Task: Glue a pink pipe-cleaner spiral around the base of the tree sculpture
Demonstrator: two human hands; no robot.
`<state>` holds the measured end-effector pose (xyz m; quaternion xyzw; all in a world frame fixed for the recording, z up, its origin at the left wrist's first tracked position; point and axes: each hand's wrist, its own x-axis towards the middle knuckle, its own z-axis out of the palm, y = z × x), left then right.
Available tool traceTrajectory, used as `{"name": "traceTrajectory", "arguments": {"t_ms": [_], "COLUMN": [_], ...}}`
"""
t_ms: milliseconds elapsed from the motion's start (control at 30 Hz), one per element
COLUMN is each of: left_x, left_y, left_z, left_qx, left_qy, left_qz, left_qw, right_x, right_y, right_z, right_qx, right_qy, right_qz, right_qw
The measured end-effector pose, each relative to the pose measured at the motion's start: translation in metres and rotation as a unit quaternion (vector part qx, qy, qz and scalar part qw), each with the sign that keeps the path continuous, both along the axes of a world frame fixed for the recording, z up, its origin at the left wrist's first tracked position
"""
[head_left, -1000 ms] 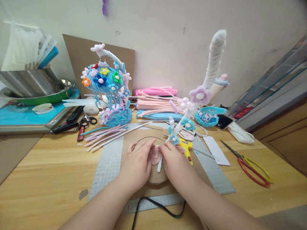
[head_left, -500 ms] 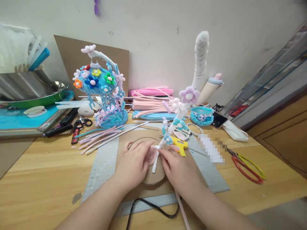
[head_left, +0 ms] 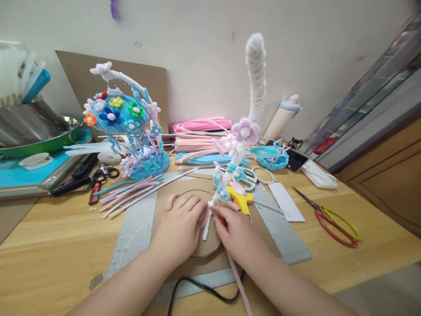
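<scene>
Over a round cardboard disc (head_left: 204,253), my left hand (head_left: 179,226) is curled on a pink pipe-cleaner coil (head_left: 203,218), mostly hidden under its fingers. My right hand (head_left: 237,228) pinches a pink pipe cleaner (head_left: 239,281) close to the foot of a white wrapped stem (head_left: 206,228); the strand's tail runs out below the palm. The fingertips on both sides are partly covered. Between the hands the stem rises, leaning right, with purple, pink and blue fuzzy flowers (head_left: 245,131) along it. Just behind my right hand lies a yellow glue gun (head_left: 242,201).
A finished-looking blue flowered piece (head_left: 144,164) stands at back left. Loose pipe cleaners (head_left: 131,195), black scissors (head_left: 104,172) and pipe-cleaner bundles (head_left: 200,142) lie around. Red-and-yellow-handled scissors (head_left: 338,226) rest at right. A black cable (head_left: 204,287) loops in front.
The whole view has shifted, so things appear farther left. My left hand now hides more of the pink coil. Both hands remain at the stem's foot.
</scene>
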<state>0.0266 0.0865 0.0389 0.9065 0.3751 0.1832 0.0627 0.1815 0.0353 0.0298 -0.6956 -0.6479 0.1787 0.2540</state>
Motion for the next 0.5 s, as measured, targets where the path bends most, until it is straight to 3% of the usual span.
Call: {"name": "traceTrajectory", "arguments": {"t_ms": [267, 500], "left_x": [0.001, 0.000], "left_y": [-0.001, -0.002], "left_z": [-0.002, -0.005], "left_qx": [0.006, 0.016], "left_qy": [-0.004, -0.008], "left_qz": [0.003, 0.002], "left_qw": [1.000, 1.000], "right_x": [0.002, 0.008], "right_y": [0.002, 0.005], "right_z": [-0.003, -0.019], "right_qx": [-0.024, -0.058], "right_qy": [0.053, 0.147], "right_qz": [-0.018, -0.047], "right_qw": [0.998, 0.986]}}
